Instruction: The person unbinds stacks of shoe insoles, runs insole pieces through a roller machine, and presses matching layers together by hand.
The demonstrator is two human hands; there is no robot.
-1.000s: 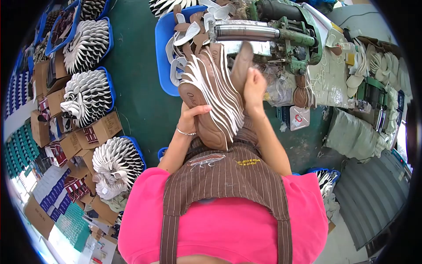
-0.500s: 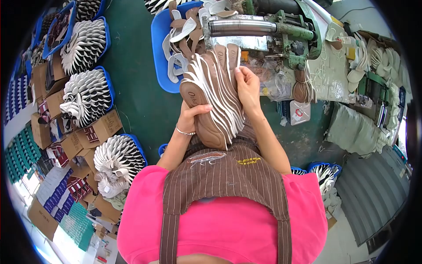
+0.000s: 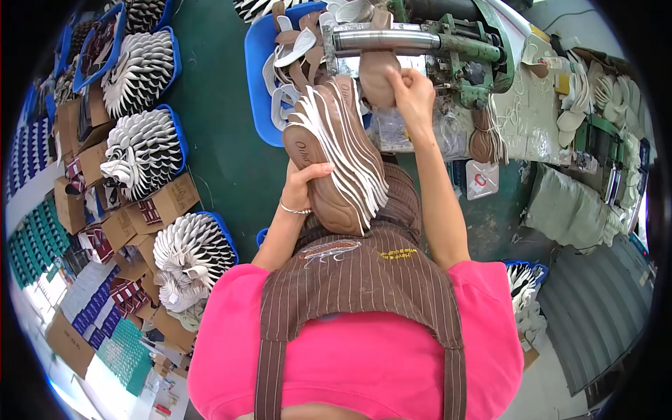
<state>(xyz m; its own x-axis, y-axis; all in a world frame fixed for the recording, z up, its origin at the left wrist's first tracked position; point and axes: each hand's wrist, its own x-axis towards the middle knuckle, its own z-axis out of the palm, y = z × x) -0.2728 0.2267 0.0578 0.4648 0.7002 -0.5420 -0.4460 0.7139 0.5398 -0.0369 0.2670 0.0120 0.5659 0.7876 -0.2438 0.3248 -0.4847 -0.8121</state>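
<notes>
My left hand [image 3: 306, 185] is closed around a fanned stack of brown insoles [image 3: 336, 164] with white edges, resting against my apron; its thumb lies over the front insole. Between the thumb and fingers of my right hand [image 3: 414, 98] is the heel end of a single brown insole [image 3: 380, 77]. That insole reaches up to the shiny metal roller [image 3: 413, 40] of a green machine [image 3: 483, 52]; its middle is hidden by the roller and its far end shows beyond it.
A blue basket [image 3: 257, 105] of loose insoles stands left of the machine. At right, a bundle of insoles [image 3: 483, 136] hangs near the worktable [image 3: 525, 140]. Along the left are blue baskets of fanned insoles [image 3: 143, 150] and cardboard boxes [image 3: 171, 199].
My right hand has drawn one insole off the stack and moved it up and right to the roller. My left hand keeps the rest of the stack in nearly the same place.
</notes>
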